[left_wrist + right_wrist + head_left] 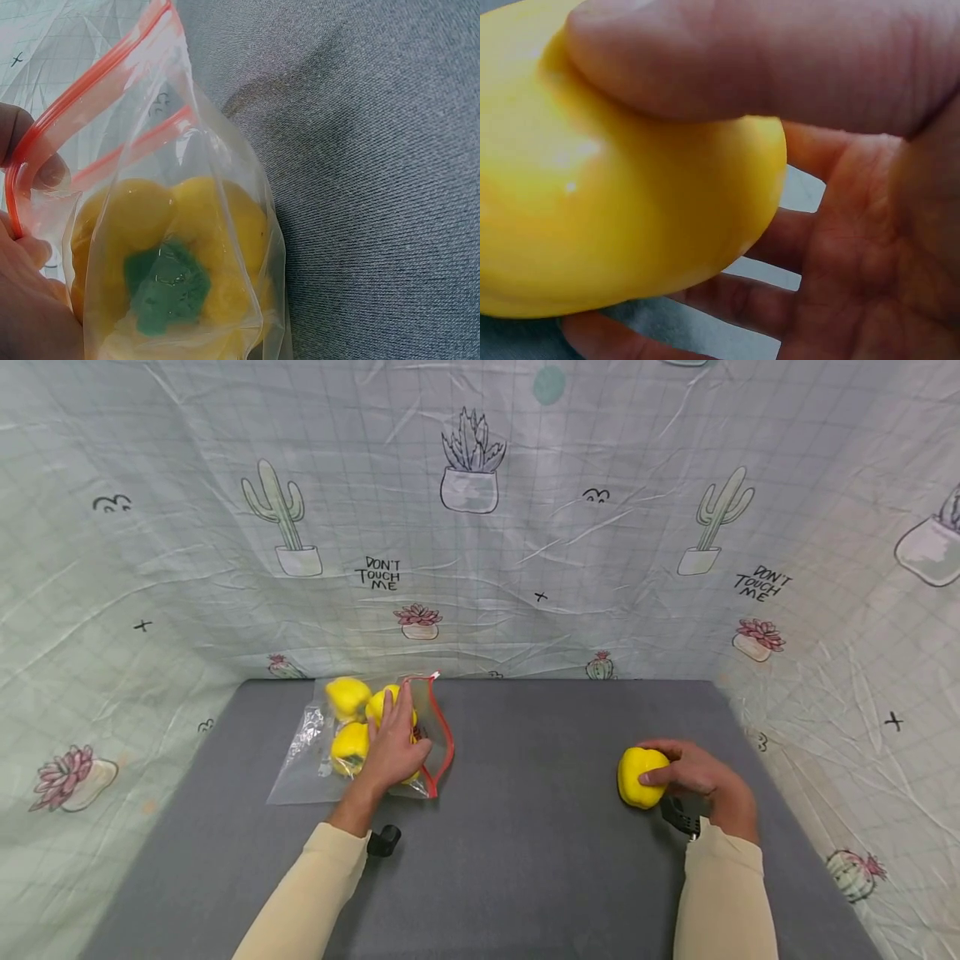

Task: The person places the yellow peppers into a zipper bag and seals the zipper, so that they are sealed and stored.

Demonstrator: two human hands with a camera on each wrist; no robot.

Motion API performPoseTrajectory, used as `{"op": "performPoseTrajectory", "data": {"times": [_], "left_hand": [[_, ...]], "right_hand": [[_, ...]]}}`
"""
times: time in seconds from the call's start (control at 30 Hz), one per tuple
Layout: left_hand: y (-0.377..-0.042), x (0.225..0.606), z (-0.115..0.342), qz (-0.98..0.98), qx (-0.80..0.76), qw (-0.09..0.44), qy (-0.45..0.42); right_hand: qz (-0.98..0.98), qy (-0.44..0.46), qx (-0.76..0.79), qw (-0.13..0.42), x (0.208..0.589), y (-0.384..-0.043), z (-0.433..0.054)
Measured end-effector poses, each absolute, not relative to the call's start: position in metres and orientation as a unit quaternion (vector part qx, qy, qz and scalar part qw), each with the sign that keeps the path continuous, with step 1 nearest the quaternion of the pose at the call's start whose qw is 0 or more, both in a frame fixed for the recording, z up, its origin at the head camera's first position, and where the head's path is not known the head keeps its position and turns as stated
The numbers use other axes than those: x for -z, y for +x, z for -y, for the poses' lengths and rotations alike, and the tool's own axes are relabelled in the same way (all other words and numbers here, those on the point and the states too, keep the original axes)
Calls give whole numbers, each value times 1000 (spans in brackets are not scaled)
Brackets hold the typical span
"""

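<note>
A clear zip bag (296,781) with a red-edged mouth lies at the back left, its mouth facing right. Several yellow bell peppers (348,748) are inside it; one pepper (225,217) shows its green stem end through the plastic. Over the mouth of the bag, my left hand (392,752) holds the red edge (71,94) between thumb and fingers, fingers stretched over the peppers. At the right of the table, my right hand (693,772) grips another yellow bell pepper (636,778), thumb on top and fingers around its far side. Its underside is hidden.
Grey cloth (510,827) covers the table. A patterned curtain (525,527) hangs along its back and both sides. A black wrist mount (385,842) shows beside the left wrist, and another mount (678,817) beside the right.
</note>
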State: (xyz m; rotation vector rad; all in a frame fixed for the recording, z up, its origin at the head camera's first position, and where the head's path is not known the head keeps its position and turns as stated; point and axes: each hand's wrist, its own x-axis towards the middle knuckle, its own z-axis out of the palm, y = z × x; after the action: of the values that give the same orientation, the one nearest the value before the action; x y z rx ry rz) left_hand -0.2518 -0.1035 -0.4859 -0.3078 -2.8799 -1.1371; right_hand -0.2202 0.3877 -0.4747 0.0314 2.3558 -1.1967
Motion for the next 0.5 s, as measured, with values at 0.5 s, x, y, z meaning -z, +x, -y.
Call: {"op": "performPoseTrajectory", "data": {"times": [0.5], "left_hand": [[-254,484,102,923,372,6,-97]], "right_hand": [[-843,-20,492,219,475,-231,-357]]}}
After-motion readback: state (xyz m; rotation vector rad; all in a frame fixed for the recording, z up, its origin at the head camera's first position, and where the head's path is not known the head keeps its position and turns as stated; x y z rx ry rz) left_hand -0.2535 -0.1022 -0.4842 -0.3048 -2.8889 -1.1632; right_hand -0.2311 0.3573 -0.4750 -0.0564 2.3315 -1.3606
